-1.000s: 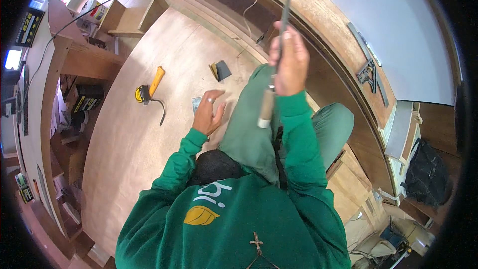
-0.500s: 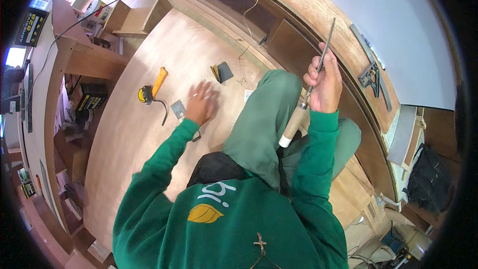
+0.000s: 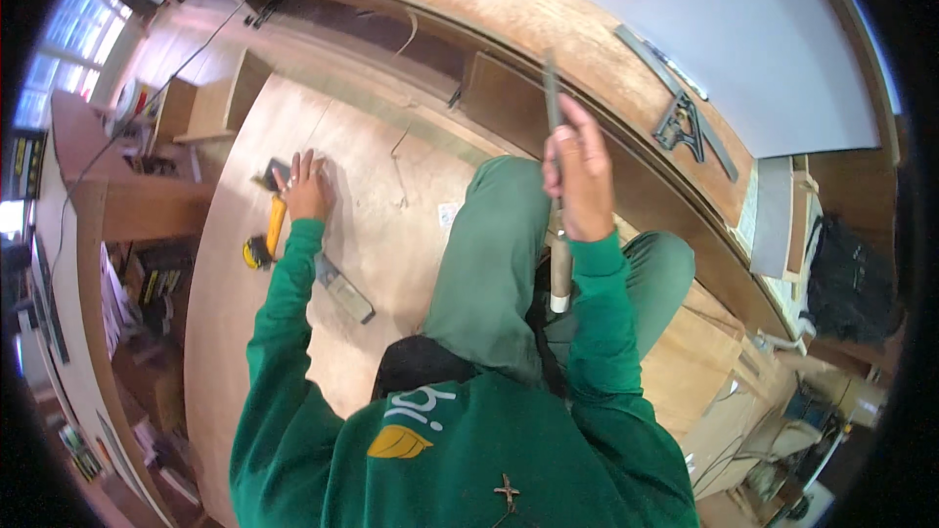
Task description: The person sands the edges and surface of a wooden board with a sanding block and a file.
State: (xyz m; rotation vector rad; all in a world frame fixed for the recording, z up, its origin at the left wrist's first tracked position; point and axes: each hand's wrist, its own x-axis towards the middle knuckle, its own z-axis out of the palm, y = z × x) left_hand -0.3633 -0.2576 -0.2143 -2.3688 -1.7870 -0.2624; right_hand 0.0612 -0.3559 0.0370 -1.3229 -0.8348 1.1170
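Your right hand (image 3: 584, 176) is closed around the metal part of a long thin tool (image 3: 560, 279), which has a wooden handle with a pale end. The blade rises past your fingers, a little blurred, and the handle hangs below your hand, over your folded legs. The tool is in the air, not on the wooden surface (image 3: 362, 196) on which you sit.

Your left hand (image 3: 308, 191) lies low on this surface, to your left, with the fingers extended and a little apart. A small dark piece (image 3: 277, 172) is at your thumb side; I cannot tell if you grip it or only touch it. Just below your left hand is a yellow tool (image 3: 276, 222), next to a yellow and black tape measure (image 3: 256, 252). A grey flat block (image 3: 344, 291) lies beside your left forearm. On the raised wooden ledge to your right, a combination square (image 3: 680, 127) is lying.
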